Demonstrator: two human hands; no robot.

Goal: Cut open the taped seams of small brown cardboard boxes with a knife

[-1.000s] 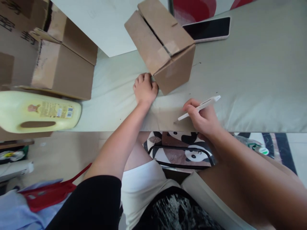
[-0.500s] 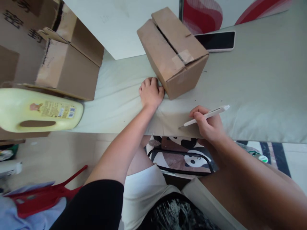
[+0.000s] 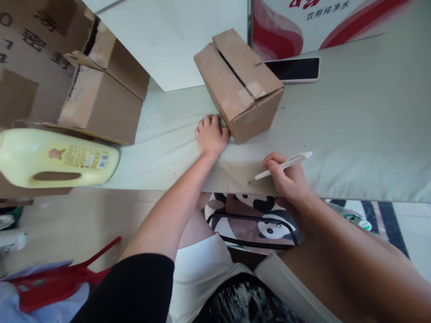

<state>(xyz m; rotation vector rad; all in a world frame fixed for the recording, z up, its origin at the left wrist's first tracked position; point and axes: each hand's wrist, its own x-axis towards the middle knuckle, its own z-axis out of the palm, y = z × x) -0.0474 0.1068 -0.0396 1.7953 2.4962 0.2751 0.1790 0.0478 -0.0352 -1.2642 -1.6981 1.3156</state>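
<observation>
My left hand (image 3: pixel 211 135) lies palm down on the pale green cloth with its fingers stretched out. Its thumb side is right beside the lower left corner of a closed cardboard box (image 3: pixel 251 117); whether they touch I cannot tell. Clear tape crosses the end of the box's top seam. In my right hand (image 3: pixel 288 177) is a slim white pen-like tool (image 3: pixel 292 161), pinched between thumb and fingers. Its thin dark tip points left and down, at or just above the cloth near the front edge. Whether it is a pen or a cutter is unclear.
A black-screened phone (image 3: pixel 296 69) lies behind the box, near a red and white carton (image 3: pixel 333 27). At left are a yellow jug (image 3: pixel 20 157) and open cardboard boxes (image 3: pixel 111 103). A red chair (image 3: pixel 43 287) with blue cloth stands lower left. The cloth-covered surface (image 3: pixel 363 134) ends near my lap.
The view has tilted slightly, so the box, phone and carton appear lower and a little left. Both hands keep their poses, the right still gripping the white pen-like tool.
</observation>
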